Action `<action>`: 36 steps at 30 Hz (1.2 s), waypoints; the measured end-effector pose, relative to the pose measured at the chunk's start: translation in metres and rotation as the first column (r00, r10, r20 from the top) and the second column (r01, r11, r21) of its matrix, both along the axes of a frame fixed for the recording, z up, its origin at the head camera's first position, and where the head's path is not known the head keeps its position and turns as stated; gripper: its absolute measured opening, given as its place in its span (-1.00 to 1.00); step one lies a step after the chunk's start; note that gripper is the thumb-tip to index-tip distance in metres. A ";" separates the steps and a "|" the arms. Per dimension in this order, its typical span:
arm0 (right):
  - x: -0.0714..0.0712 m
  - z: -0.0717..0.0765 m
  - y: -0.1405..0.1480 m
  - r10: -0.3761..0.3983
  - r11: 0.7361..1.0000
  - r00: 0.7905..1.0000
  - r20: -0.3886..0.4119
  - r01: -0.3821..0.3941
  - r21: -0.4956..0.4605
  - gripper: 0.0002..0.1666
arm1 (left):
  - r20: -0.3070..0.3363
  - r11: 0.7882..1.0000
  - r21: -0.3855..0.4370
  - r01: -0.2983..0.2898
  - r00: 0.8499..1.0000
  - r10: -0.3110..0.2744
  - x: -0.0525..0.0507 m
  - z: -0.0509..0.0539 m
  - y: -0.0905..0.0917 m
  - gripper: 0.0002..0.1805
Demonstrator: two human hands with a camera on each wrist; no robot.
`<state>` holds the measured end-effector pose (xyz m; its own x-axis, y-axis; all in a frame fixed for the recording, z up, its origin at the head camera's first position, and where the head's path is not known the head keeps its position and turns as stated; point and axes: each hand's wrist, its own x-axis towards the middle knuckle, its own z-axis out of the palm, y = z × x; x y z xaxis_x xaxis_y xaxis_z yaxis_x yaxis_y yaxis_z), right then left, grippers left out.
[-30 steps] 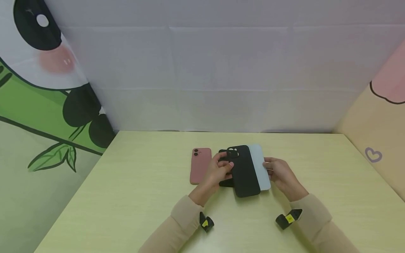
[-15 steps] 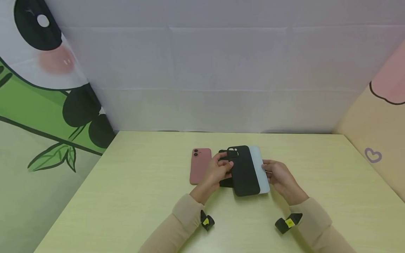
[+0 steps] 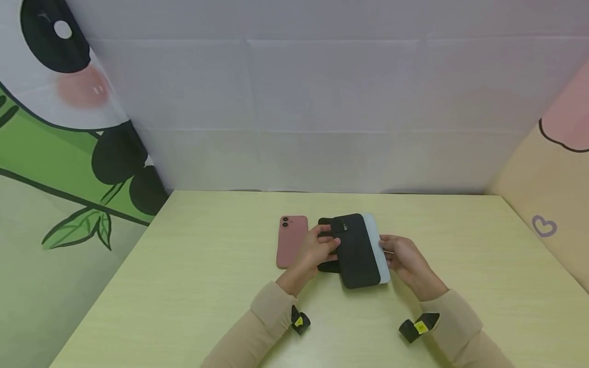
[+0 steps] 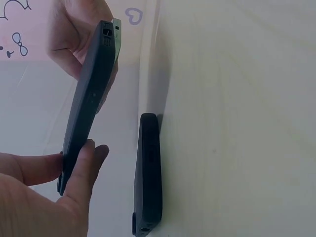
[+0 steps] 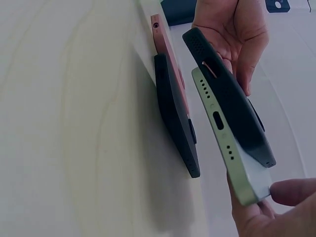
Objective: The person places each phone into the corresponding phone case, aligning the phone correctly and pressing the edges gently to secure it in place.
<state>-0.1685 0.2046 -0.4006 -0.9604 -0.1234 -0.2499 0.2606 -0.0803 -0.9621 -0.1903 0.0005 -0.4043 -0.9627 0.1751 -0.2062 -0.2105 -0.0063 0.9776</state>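
Note:
My left hand (image 3: 309, 255) pinches a black phone case (image 3: 359, 255) along its left edge, thumb on the back face. With my right hand (image 3: 408, 263) I hold a pale blue phone (image 3: 377, 245) by its right edge. The case overlaps most of the phone, leaving a strip of it showing at the right. Both are raised off the table, as the left wrist view shows. In the right wrist view the phone's port end (image 5: 217, 121) sticks out beside the case, the two tilted together. Whether the phone's far edge sits inside the case is hidden.
Behind my left hand another black cased phone or case (image 3: 329, 267) lies on the table (image 3: 207, 286). To its left lies a pink phone or case (image 3: 291, 243) with two camera lenses. A grey sheet (image 3: 322, 102) hangs behind the table.
My right hand has moved left with the phone, so a narrower strip of it shows beyond the case. Something now fills the case's camera opening. The left hand has barely moved.

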 end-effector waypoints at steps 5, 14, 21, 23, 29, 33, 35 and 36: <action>0.001 -0.001 -0.003 0.014 1.000 1.000 -0.004 -0.014 -0.019 -0.51 | 0.001 1.000 -0.010 0.006 1.000 -0.006 0.000 0.000 0.000 -0.49; 0.002 -0.001 -0.008 0.036 0.999 0.999 -0.009 -0.037 -0.033 -0.52 | 0.002 0.999 -0.049 0.006 1.000 -0.006 0.001 0.000 0.001 -0.49; 0.007 0.002 -0.012 0.058 0.995 0.998 -0.020 -0.060 -0.085 -0.56 | 0.010 0.998 -0.069 -0.005 1.000 0.005 0.001 -0.001 -0.001 -0.51; 0.008 0.003 -0.013 0.064 0.994 0.998 -0.024 -0.066 -0.092 -0.58 | 0.011 0.997 -0.074 -0.006 1.000 0.006 0.000 -0.001 -0.002 -0.52; 0.009 0.005 -0.017 0.050 0.995 0.999 -0.020 -0.051 -0.081 -0.67 | -0.012 0.995 -0.094 -0.014 1.000 0.013 0.001 -0.001 -0.002 -0.54; 0.009 0.005 -0.019 0.044 0.998 0.999 -0.025 -0.045 -0.041 -0.56 | -0.027 0.993 -0.112 -0.021 0.999 0.018 0.003 -0.001 -0.001 -0.54; 0.010 0.005 -0.019 0.047 0.999 0.998 -0.033 -0.047 -0.024 -0.48 | -0.030 0.993 -0.117 -0.024 0.999 0.021 0.004 -0.002 -0.001 -0.54; 0.010 0.004 -0.020 0.050 0.999 0.998 -0.039 -0.051 -0.017 -0.46 | -0.033 0.993 -0.119 -0.026 0.999 0.022 0.004 -0.002 -0.001 -0.54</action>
